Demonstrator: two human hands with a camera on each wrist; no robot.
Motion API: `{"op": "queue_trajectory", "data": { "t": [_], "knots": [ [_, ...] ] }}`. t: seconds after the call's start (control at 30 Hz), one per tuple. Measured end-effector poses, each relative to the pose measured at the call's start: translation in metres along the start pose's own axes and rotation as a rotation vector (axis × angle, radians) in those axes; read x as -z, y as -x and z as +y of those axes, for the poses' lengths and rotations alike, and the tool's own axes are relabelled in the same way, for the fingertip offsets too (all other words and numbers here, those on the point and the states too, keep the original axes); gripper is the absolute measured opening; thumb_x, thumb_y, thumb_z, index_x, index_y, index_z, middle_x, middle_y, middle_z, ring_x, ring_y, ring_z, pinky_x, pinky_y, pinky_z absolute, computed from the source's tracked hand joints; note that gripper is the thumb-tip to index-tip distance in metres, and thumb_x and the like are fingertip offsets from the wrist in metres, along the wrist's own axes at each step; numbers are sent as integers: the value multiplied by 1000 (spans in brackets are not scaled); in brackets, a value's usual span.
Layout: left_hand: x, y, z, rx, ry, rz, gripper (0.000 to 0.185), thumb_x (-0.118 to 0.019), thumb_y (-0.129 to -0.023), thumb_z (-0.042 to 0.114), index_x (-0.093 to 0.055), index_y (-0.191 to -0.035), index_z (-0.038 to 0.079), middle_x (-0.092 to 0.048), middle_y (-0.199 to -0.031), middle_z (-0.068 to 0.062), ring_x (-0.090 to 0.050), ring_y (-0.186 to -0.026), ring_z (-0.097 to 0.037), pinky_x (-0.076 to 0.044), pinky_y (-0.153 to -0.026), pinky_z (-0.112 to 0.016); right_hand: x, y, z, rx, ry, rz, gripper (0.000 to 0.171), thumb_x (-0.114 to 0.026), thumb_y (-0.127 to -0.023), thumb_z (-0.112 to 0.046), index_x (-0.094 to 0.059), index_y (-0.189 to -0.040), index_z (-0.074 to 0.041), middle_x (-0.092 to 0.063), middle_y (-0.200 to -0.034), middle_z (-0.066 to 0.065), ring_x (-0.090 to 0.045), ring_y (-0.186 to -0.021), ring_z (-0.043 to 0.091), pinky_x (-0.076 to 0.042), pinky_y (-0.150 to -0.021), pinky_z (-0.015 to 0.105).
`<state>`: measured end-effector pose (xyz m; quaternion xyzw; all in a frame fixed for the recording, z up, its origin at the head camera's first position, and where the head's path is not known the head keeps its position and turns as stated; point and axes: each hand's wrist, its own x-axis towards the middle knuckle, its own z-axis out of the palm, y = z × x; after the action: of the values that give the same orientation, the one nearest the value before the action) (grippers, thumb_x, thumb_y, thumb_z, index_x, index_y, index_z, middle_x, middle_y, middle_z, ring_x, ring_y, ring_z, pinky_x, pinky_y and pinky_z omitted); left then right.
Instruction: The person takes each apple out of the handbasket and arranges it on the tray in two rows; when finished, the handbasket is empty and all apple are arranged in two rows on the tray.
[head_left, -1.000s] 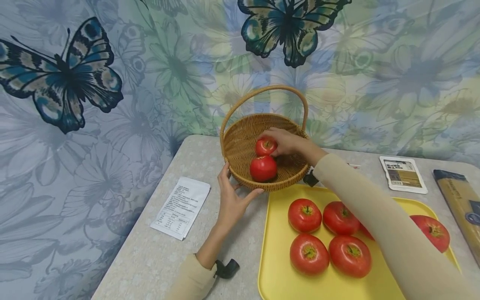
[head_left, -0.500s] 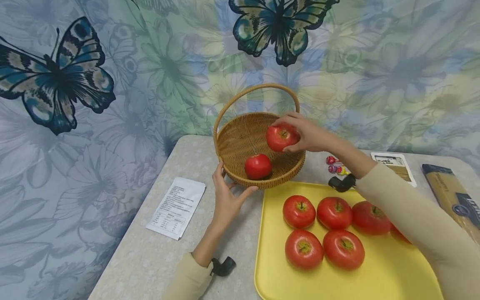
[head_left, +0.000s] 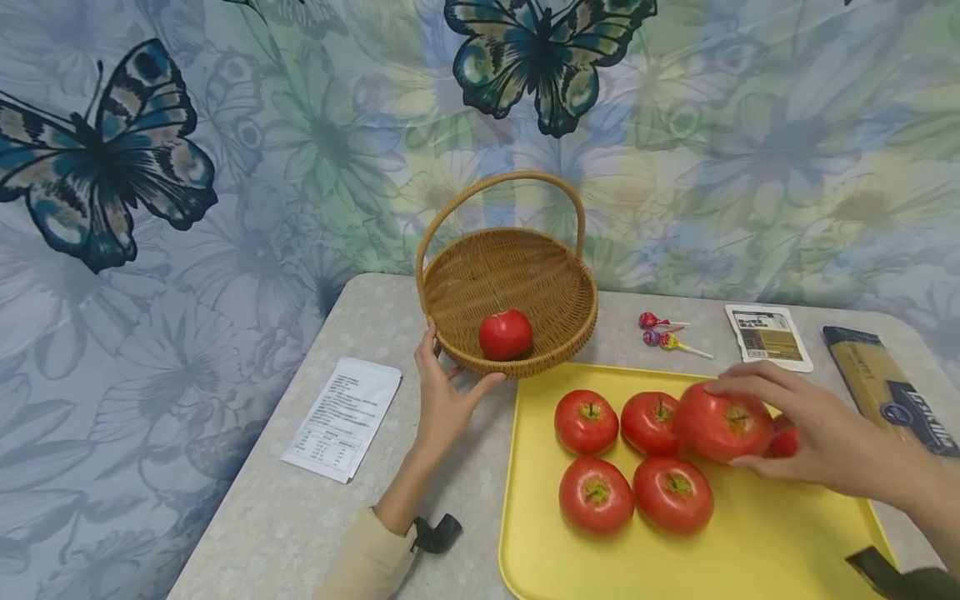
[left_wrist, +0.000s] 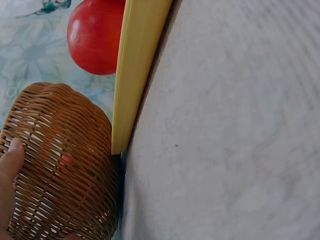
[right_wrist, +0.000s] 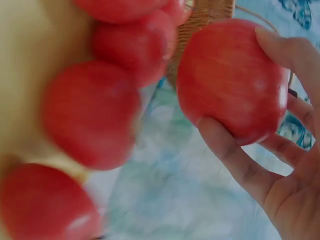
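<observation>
A wicker basket (head_left: 517, 275) with an arched handle stands at the back of the table. One red apple (head_left: 506, 335) lies inside it. My left hand (head_left: 446, 400) grips the basket's lower left side, fingers at the rim and thumb below; in the left wrist view the thumb presses the weave. At the right, my right hand (head_left: 817, 433) holds another red apple over the yellow tray (head_left: 795, 542). The right wrist view shows thumb and fingers around that held apple (right_wrist: 232, 82). Several more red apples (head_left: 596, 495) sit on the tray, one partly hidden behind the hand.
A white printed packet (head_left: 343, 419) lies left of the basket. Lollipops (head_left: 663, 337), a white-edged packet (head_left: 768, 336) and a brown package (head_left: 888, 387) lie along the back right. A butterfly-patterned cloth (head_left: 330, 150) hangs behind the table.
The right hand has lifted an apple out of the basket and carried it right, over the tray. One apple stays in the basket. The left hand keeps its place on the basket.
</observation>
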<state>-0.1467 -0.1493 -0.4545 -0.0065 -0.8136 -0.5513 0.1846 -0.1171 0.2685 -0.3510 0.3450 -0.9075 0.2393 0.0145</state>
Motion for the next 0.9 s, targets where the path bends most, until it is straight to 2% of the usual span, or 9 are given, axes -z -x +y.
{"op": "queue_trajectory", "data": {
  "t": [0.17,0.27,0.37,0.53,0.73,0.83,0.9],
  "knots": [
    [1,-1,1,-16,3,0,116,-85,-75,41,-6,-156,18,-17,-155,-18,-23,-146,-32,-51,-98,-49,-19,56,8,-146,-71,-47,84,-94,-59,-26,-55,-133,-26,-47,-128,1,-42,-103,-15,-53,-54,17],
    [1,0,0,-16,1,-2,117,-85,-74,41,-5,-157,15,-16,-155,-17,-23,-146,-31,-51,-98,-47,-31,78,12,-222,-113,-69,82,-93,-60,-28,-54,-133,-25,-46,-127,-1,-42,-100,-17,-53,-53,17],
    [0,1,0,-19,1,-10,117,-85,-75,40,-5,-157,15,-16,-156,-17,-22,-146,-31,-51,-98,-45,-42,91,15,-240,-153,-55,79,-92,-63,-27,-54,-132,-23,-45,-126,-7,-45,-100,-16,-53,-53,17],
    [-1,1,-1,-12,-6,-13,117,-85,-75,40,-4,-157,16,-16,-155,-17,-23,-145,-30,-51,-99,-45,-56,97,21,-242,-167,-57,70,-87,-70,-36,-55,-131,-26,-48,-123,-10,-45,-102,-14,-54,-57,18],
    [-1,2,-2,0,-8,-21,118,-85,-74,42,-4,-157,16,-15,-155,-17,-21,-146,-30,-50,-99,-45,-67,95,23,-291,-200,-100,70,-86,-71,-39,-54,-132,-25,-48,-126,0,-43,-101,-14,-55,-57,18],
    [-1,2,-2,-10,-4,-16,117,-84,-75,41,-5,-157,16,-16,-156,-17,-22,-146,-31,-51,-98,-46,-68,92,20,-349,-122,-128,73,-85,-70,-47,-53,-133,-27,-48,-128,3,-47,-96,-7,-53,-58,18],
    [-1,2,-2,-18,-2,-13,117,-84,-75,40,-5,-157,16,-16,-156,-17,-22,-146,-33,-51,-98,-47,-66,91,16,-374,-53,-161,75,-81,-70,-54,-53,-133,-27,-49,-130,3,-52,-96,2,-56,-61,22]
  ]
}}
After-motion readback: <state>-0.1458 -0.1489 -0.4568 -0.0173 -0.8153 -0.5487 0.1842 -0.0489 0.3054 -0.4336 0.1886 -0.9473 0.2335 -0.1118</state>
